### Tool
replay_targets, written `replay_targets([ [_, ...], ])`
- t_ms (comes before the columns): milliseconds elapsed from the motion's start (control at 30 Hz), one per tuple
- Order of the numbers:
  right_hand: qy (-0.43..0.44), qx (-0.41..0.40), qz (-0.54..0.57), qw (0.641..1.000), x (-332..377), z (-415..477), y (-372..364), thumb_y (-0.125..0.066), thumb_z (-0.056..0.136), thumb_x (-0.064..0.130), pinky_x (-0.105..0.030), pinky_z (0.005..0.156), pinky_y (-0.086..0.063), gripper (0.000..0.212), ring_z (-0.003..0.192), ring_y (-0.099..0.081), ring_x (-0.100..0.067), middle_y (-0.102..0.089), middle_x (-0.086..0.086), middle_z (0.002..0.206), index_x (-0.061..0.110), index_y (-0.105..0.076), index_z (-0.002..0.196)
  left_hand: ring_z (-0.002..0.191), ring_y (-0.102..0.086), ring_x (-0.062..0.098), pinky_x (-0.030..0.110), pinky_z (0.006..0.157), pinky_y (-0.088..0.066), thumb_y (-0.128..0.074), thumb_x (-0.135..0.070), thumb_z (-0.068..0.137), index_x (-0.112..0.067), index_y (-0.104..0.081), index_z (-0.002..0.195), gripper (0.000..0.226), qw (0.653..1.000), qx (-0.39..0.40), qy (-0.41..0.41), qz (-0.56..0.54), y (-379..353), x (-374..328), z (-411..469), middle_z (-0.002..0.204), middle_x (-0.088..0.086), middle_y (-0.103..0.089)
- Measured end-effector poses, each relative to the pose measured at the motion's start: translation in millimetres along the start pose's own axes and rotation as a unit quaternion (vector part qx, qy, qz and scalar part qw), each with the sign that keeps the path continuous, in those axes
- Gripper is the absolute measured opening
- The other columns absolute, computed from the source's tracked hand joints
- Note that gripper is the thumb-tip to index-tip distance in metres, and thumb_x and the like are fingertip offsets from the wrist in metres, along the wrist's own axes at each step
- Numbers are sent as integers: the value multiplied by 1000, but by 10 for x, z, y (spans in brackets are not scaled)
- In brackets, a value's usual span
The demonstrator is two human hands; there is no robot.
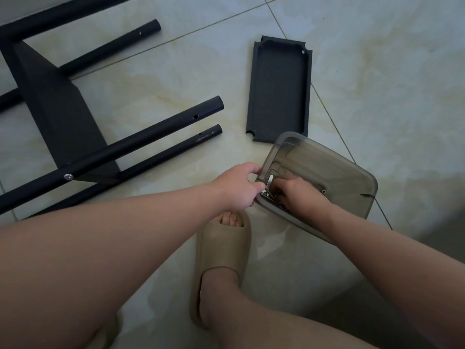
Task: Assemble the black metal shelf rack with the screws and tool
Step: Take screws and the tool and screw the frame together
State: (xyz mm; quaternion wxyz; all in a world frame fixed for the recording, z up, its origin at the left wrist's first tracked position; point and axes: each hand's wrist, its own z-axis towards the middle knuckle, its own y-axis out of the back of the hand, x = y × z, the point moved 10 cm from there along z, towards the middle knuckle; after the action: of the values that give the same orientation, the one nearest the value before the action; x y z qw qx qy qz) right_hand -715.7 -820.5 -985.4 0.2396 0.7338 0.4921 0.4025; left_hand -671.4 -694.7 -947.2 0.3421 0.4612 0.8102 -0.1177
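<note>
While rack parts (105,147) litter pale floor tiles (377,71), both hands (297,191) dig, grip unclear.

— Where are the arms?
— Both bare forearms reach forward and converge.
— The left hand (239,188)?
— Knuckles up, fingers curled in a pinch.
— The right hand (297,195)?
— Palm down, fingers bent under, just beside the left.

One loose shelf tray (278,89), one smoky plastic box (334,170), one sandal (221,263), two hands (239,187).
</note>
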Motion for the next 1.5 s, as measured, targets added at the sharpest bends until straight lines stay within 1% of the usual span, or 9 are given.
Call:
replay_targets([
  [233, -66, -75, -29, 995, -155, 28, 136, -54, 95, 10, -43, 70, -44, 20, 99, -61, -44, -60, -20, 117, 4, -61, 113, 70, -64, 20, 35, 79, -58, -55, -22, 101, -26, -54, 130, 30, 1000, 0, 2, 3, 0, -14, -4, 91, 8, -72],
  [400, -64, -66, -25, 995, -187, 61, 106, -54, 95, 7, -46, 76, -49, 22, 102, -61, -44, -59, -20, 119, 4, -63, 115, 74, -67, 20, 37, 81, -58, -55, -24, 101, -26, -55, 130, 29, 1000, -1, 7, 8, 7, -13, -2, 94, 8, -72],
  [567, -79, -84, 5, 993, -192, -16, 207, -57, 92, 10, -45, 75, -50, 18, 98, -61, -44, -63, -21, 111, 0, -64, 106, 72, -67, 21, 35, 78, -57, -58, -26, 99, -25, -56, 129, 29, 1000, -6, 14, 4, 10, -18, -26, 95, 10, -74],
  [700, -63, -156, 63, 984, -23, -306, 561, -67, 89, 11, -39, 74, -48, 10, 90, -61, -37, -63, -13, 97, 3, -67, 96, 85, -64, 24, 31, 71, -47, -58, -34, 98, -25, -51, 132, 36, 997, -65, 37, 29, 191, -31, -97, 101, 4, -66],
  [867, 43, -239, 88, 966, 634, -679, 1256, -72, 86, 2, -42, 75, -54, 7, 79, -62, -24, -60, -3, 91, 5, -68, 91, 86, -61, 22, 35, 76, -49, -46, -32, 101, -18, -57, 105, 18, 992, -110, 57, -27, 558, -206, -268, 104, 6, -65],
  [1033, 167, -299, 68, 937, 1628, -836, 1912, -71, 87, 1, -29, 69, -50, 8, 75, -57, -15, -58, -2, 90, 5, -67, 93, 85, -71, 22, 32, 75, -57, -42, -43, 105, -9, -68, 96, 44, 963, -17, 88, -254, 839, -356, -670, 101, 9, -74],
  [1233, 276, -278, 17, 920, 2801, -691, 2044, -67, 84, -8, -47, 64, -54, 13, 75, -61, -30, -61, -12, 92, -2, -69, 95, 74, -70, 21, 32, 75, -54, -35, -46, 106, -9, -63, 84, 52, 937, 49, 41, -343, 1429, -384, -1163, 84, 9, -69],
  [1367, 310, -243, 45, 918, 3331, -501, 1910, -65, 89, -6, -43, 75, -56, 17, 85, -65, -26, -65, -10, 101, 0, -72, 103, 61, -60, 15, 24, 55, -48, -39, -41, 106, -13, -59, 87, 40, 930, 16, 55, -362, 1901, -40, -1369, 77, 3, -60],
  [1500, 275, -230, 71, 931, 3577, -94, 1713, -63, 95, 4, -26, 84, -51, 19, 92, -60, -8, -63, 1, 105, 9, -69, 112, 51, -46, 12, 20, 44, -36, -47, -35, 104, -11, -60, 80, 36, 942, -115, 99, -301, 2503, 541, -1430, 67, 1, -52],
])
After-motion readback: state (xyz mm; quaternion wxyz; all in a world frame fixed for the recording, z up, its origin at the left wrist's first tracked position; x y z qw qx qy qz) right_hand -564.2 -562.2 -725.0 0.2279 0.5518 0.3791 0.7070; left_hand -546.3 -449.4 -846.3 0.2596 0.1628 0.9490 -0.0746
